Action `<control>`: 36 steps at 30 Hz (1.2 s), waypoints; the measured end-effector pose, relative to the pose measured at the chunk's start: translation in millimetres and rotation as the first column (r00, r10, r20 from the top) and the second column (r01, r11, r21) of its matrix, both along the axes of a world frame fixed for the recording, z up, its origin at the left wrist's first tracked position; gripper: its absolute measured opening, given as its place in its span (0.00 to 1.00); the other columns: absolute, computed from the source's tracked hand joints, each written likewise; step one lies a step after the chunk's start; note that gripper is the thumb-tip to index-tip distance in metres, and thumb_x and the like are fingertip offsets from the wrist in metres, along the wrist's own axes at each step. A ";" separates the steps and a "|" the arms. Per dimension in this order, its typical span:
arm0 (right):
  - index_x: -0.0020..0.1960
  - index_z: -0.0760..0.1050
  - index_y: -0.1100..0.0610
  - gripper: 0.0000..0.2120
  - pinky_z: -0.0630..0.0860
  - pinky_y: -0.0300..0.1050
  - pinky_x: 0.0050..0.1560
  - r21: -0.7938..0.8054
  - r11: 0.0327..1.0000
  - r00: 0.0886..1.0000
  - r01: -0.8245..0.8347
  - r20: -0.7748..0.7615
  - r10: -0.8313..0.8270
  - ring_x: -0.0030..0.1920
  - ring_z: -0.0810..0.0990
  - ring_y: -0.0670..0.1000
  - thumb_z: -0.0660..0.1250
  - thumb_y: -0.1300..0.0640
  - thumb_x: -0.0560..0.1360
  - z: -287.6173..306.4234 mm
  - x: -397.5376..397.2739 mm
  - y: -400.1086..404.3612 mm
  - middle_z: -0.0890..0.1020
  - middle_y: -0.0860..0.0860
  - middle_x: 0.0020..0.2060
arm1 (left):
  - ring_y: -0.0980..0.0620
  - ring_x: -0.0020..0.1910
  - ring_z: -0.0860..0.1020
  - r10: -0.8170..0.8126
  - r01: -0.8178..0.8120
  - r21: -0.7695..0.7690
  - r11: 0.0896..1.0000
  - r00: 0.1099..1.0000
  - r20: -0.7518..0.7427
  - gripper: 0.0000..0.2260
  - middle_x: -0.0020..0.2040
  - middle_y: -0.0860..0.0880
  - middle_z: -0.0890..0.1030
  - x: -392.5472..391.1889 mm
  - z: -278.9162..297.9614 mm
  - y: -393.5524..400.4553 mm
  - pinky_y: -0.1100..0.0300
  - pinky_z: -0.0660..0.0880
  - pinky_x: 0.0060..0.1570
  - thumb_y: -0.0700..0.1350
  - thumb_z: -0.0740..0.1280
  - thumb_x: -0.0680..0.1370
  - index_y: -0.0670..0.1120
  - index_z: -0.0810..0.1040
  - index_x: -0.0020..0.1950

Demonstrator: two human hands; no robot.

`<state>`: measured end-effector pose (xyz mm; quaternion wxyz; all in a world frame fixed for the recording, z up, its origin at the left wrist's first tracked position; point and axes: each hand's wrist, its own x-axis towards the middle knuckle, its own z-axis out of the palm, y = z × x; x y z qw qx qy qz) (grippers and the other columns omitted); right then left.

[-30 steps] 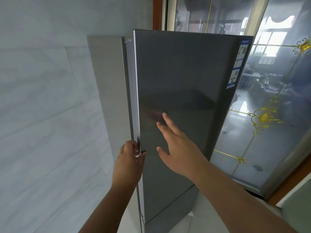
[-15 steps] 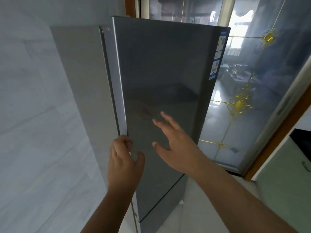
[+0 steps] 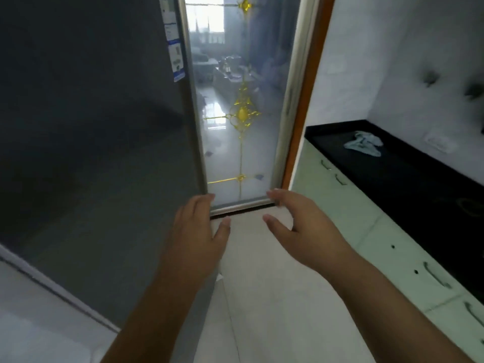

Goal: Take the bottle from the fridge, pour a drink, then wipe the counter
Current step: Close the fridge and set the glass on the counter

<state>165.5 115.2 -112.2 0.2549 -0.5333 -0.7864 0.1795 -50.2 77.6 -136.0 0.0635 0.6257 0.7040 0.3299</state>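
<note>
Grey and glossy, the fridge door [image 3: 91, 142] fills the left half of the view, swung wide, with a strip of blue and white stickers [image 3: 175, 48] down its far edge. The left hand [image 3: 195, 239] is raised at the door's lower right edge, fingers loosely curved and a little apart, thumb out to the side; whether the fingertips touch the door cannot be told, and it grips nothing. The right hand [image 3: 298, 229] hangs in the air just beside it, fingers relaxed and slightly bent, thumb apart, holding nothing. Between and beyond the hands stands a glass door [image 3: 241, 142] with yellow ornaments, set in a pale frame with an orange-brown jamb [image 3: 301, 106] on its right. Pale floor tiles [image 3: 262, 297] lie below. On the right runs a black worktop [image 3: 408, 184] over light green cabinets [image 3: 366, 231] with small metal handles. A crumpled light blue cloth [image 3: 364, 143] lies on the worktop near its far end, well apart from both hands. No bottle shows; the fridge interior is hidden behind the door. A white wall [image 3: 366, 61] rises behind the worktop, blurred.
</note>
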 end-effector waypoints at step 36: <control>0.78 0.65 0.45 0.26 0.71 0.46 0.71 -0.205 -0.056 -0.026 0.977 0.146 -0.989 0.74 0.70 0.46 0.61 0.39 0.82 -49.0 574.1 -514.3 0.69 0.40 0.77 | 0.56 0.67 0.74 -0.989 0.964 -0.259 0.055 0.017 -0.149 0.16 0.69 0.60 0.75 726.4 -28.7 -251.0 0.55 0.69 0.65 0.57 0.59 0.85 0.55 0.72 0.70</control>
